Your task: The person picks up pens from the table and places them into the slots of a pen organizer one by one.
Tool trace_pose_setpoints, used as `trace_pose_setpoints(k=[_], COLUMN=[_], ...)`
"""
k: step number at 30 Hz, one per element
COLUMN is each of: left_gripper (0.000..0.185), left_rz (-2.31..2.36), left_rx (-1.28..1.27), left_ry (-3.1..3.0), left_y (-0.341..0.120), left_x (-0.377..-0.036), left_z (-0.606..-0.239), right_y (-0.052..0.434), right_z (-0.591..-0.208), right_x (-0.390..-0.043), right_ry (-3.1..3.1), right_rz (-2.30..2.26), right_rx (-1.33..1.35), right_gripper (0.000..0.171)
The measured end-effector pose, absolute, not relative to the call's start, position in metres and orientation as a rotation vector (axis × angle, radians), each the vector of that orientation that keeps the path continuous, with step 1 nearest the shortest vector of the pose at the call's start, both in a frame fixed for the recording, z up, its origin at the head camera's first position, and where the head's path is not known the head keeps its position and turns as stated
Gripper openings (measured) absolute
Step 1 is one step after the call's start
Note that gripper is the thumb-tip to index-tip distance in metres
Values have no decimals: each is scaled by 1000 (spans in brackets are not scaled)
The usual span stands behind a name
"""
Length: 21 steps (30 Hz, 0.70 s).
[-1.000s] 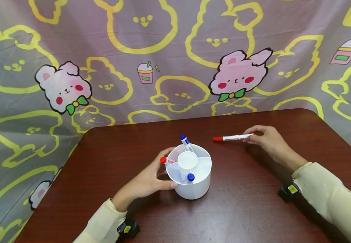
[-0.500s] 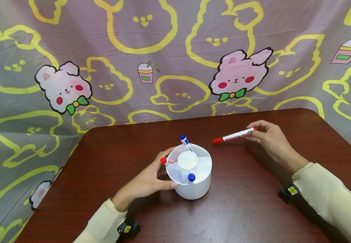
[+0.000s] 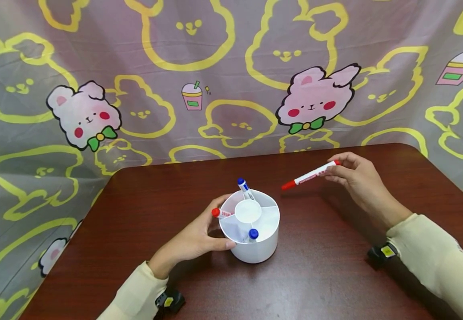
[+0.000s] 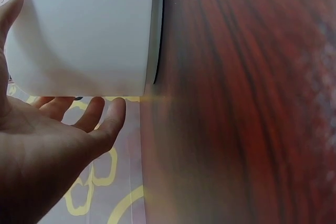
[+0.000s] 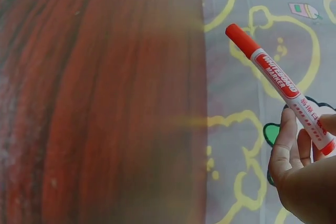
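My right hand pinches a red whiteboard marker near its back end, to the right of the organizer. The marker's red cap points left and slopes down toward the table; the right wrist view shows its printed label. My left hand grips the side of a round white pen holder, thumb at the near rim and fingers round the far left. Inside the holder stand a blue marker at the back, another blue-capped marker in front and a red-capped marker leaning left.
The holder stands on a dark red-brown wooden table with rounded far corners. Behind the table hangs a grey-pink curtain printed with cartoon bunnies. Each wrist wears a small black camera, such as the right one.
My right hand has lifted the red marker's back end, tilting it from nearly level to cap down. The left hand and the pen holder have stayed in place.
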<state>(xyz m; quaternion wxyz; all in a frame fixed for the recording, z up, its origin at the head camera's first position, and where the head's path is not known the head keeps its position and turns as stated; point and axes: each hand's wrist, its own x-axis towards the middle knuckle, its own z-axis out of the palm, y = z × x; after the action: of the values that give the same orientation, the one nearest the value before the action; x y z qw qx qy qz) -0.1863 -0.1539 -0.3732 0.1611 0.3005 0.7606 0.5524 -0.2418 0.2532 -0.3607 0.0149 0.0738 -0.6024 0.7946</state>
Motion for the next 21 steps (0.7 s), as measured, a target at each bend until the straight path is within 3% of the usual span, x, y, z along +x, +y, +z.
trace_pose_setpoints(k=[21], left_gripper=[100], left_rz=[1526], left_rx=[833], left_ry=[2206], left_y=[-153], left_x=[-189], left_z=[-372], right_y=[236], right_z=[-329], right_x=[-226], right_ry=[-1579], right_rz=[2568], right_rx=[465], right_gripper=[14])
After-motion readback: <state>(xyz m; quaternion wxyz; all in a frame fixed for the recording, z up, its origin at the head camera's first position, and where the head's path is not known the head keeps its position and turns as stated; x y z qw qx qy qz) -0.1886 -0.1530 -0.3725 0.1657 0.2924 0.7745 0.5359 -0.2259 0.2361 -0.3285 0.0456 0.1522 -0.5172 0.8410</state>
